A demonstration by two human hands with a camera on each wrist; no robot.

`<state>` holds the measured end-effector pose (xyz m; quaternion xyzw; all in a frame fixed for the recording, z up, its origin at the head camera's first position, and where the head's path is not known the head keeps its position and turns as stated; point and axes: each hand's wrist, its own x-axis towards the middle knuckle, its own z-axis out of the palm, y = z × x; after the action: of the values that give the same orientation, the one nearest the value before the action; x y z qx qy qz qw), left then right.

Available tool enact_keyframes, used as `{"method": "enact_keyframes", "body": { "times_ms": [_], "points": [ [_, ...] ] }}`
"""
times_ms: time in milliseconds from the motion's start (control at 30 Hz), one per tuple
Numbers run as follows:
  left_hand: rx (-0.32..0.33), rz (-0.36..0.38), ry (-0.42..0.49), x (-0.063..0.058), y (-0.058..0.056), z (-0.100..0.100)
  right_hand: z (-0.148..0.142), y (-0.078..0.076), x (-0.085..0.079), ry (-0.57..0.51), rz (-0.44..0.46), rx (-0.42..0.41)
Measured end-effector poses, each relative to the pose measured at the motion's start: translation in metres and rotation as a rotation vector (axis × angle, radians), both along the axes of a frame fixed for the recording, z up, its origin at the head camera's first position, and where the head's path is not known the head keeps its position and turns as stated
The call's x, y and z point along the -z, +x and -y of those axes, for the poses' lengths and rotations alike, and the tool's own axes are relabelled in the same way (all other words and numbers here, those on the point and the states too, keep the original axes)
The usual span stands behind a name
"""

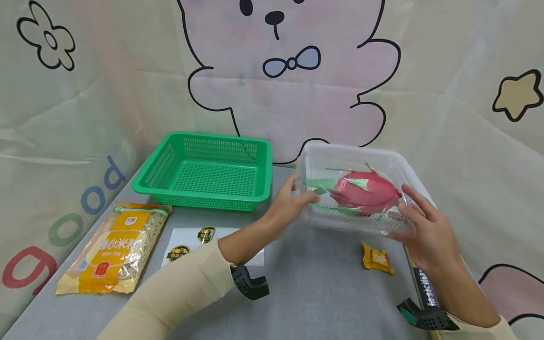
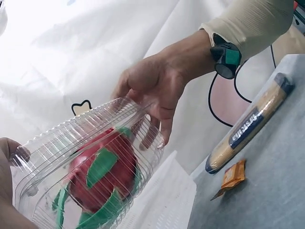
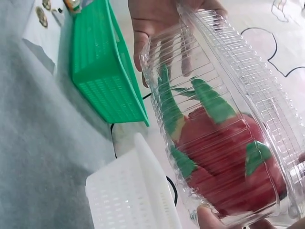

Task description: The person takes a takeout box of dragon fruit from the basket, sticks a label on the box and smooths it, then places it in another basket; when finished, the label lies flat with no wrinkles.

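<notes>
A clear plastic clamshell box (image 1: pixel 312 215) is held up between both hands, tilted, above the table's right side. Inside it lies a red dragon fruit (image 1: pixel 367 191) with green scales, seen through the ribbed wall. My left hand (image 1: pixel 282 208) grips the box's left end, thumb on the near side. The opposite end is gripped by my right hand (image 1: pixel 431 236), also visible in the left wrist view. In the right wrist view, fingers of the left hand (image 3: pixel 159 24) show through the plastic. Behind the box stands a white basket (image 3: pixel 128 195), partly hidden in the head view.
A green basket (image 1: pixel 199 200) stands at the back left. Near it are a bag of rice noodles (image 1: pixel 114 248) and a white sheet with round stickers (image 1: pixel 191 241). At the right lie a small orange packet (image 1: pixel 377 259) and a long wrapped packet (image 2: pixel 248 125).
</notes>
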<state>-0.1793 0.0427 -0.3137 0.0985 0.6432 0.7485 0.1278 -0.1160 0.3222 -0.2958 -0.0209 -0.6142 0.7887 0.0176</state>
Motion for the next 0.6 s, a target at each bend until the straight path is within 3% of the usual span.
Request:
{"method": "enact_keyframes", "body": {
  "times_ms": [200,600],
  "points": [
    [-0.004,-0.004,-0.050,0.006,0.013,0.008,0.008,0.012,0.008,0.069,-0.038,0.052],
    [-0.035,0.011,-0.135,0.023,0.033,0.022,0.022,0.029,0.023,0.070,-0.029,0.061]
  ]
}}
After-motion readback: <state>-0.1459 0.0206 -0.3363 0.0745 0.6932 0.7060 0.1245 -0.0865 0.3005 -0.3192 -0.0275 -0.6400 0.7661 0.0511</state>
